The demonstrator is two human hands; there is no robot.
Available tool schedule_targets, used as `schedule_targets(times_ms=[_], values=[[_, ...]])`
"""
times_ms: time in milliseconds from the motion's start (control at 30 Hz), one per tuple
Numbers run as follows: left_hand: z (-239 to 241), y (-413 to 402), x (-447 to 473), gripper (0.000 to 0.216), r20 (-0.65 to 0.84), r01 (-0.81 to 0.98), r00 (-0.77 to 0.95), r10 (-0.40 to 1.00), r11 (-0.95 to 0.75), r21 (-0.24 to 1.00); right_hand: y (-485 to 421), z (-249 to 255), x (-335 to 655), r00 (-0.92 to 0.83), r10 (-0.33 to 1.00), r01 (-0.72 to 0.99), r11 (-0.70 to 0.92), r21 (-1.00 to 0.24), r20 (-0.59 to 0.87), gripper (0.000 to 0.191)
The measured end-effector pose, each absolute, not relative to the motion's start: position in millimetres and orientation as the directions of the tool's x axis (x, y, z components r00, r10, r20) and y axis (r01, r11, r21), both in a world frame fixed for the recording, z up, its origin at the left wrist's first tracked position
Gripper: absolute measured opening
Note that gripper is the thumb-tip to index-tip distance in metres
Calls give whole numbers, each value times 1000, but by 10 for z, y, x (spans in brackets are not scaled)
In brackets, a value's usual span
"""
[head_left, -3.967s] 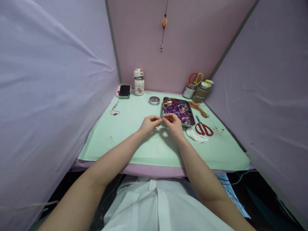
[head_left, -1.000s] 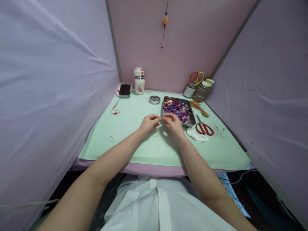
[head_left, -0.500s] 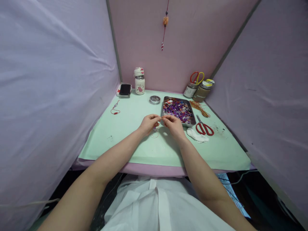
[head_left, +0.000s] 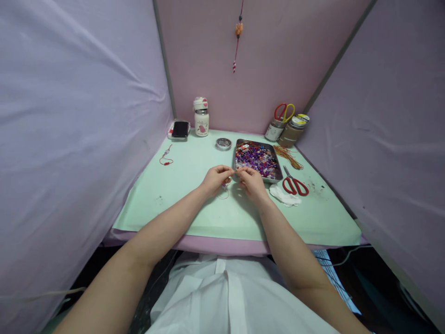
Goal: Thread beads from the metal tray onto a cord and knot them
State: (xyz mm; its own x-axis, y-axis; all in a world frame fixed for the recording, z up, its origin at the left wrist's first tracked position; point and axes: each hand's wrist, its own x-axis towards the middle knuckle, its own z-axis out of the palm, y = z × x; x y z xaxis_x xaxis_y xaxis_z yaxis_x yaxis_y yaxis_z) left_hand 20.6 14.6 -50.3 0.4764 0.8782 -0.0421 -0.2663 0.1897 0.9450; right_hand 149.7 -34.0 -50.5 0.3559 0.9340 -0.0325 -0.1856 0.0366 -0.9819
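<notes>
Between lilac cloth walls, above a green table, the left hand pinches thin string, the right hand, fingertips together, near a bead tray.

My mint-green tabletop bears a metal bead tray, with red-handled scissors and a crumpled white cloth just beside it. To my right, a brown cord bundle lies in front of a lidded jar and glass jar. Toward my left sit a round tin, white bottle, flat case and red beaded cord.
</notes>
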Motion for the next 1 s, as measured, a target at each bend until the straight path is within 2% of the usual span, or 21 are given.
schedule_targets(times_ms=[100,167,400,667,900,1000], values=[[-479,138,192,25,-46,-295,486,872,213,931,-366,-459,1494,312,947,-294,16,-956,-80,15],[-478,145,185,26,-43,-325,495,868,231,917,-382,-439,1486,281,956,-308,6,-951,-85,16],[-537,207,179,27,-65,-372,525,849,297,880,-397,-449,1456,213,969,-232,-75,-970,-125,27],[-516,194,140,28,-97,-305,618,780,351,885,-408,-473,1478,138,976,-156,-145,-977,-166,29],[-523,192,180,29,-43,-301,510,859,225,927,-377,-445,1459,279,952,-207,-64,-976,-121,28],[-533,174,198,27,14,-284,477,879,139,949,-368,-477,1465,303,952,-148,7,-989,-39,32]])
